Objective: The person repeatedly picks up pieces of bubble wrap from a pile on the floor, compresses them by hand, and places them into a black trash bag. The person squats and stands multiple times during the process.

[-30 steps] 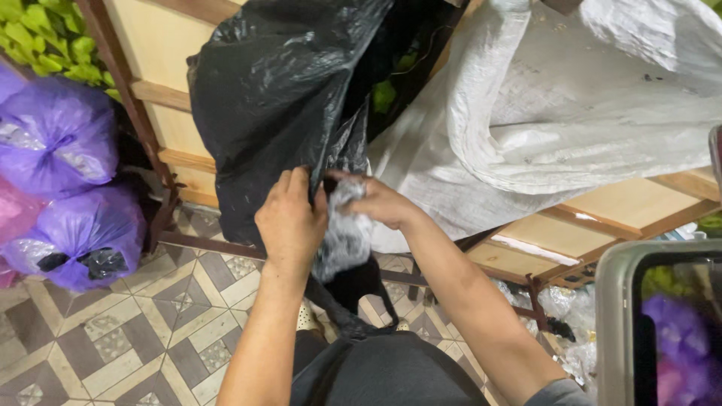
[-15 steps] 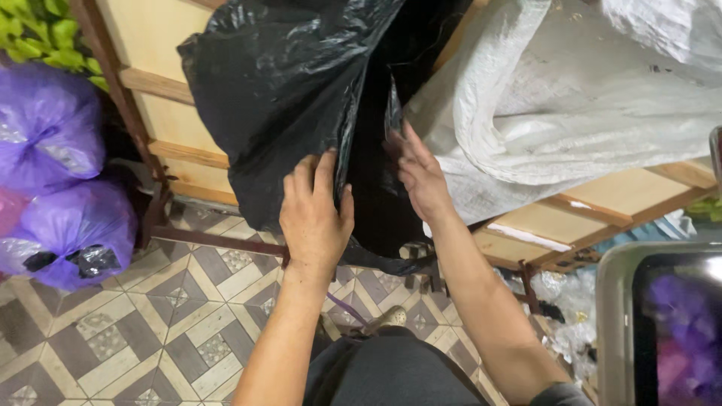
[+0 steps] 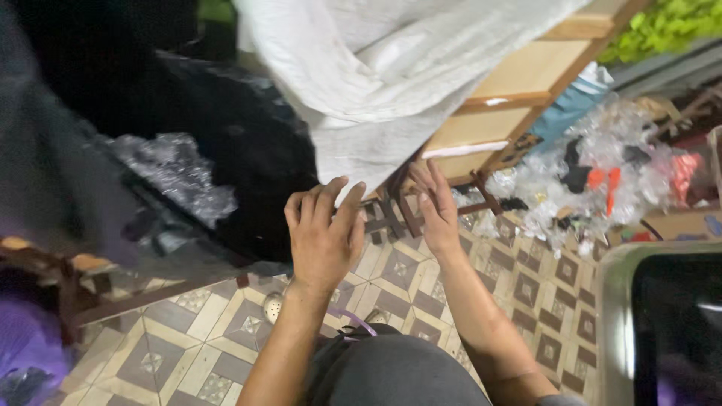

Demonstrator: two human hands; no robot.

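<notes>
Patterned floor tiles (image 3: 226, 331) lay under a wooden rack (image 3: 519, 83) draped with a white sack (image 3: 391, 83).

Seen from the head camera, the left hand (image 3: 325, 239) was open, fingers spread, its fingertips at the lower edge of the white sack, just beside a black bag (image 3: 241, 150). The right hand (image 3: 436, 207) was open too, empty, fingers near the rack's frame. Clear plastic scraps (image 3: 594, 173) lay piled to the right.

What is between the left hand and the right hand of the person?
In the head view, the left hand and right hand are apart; between them show patterned floor tiles and dark wooden frame legs.
</notes>
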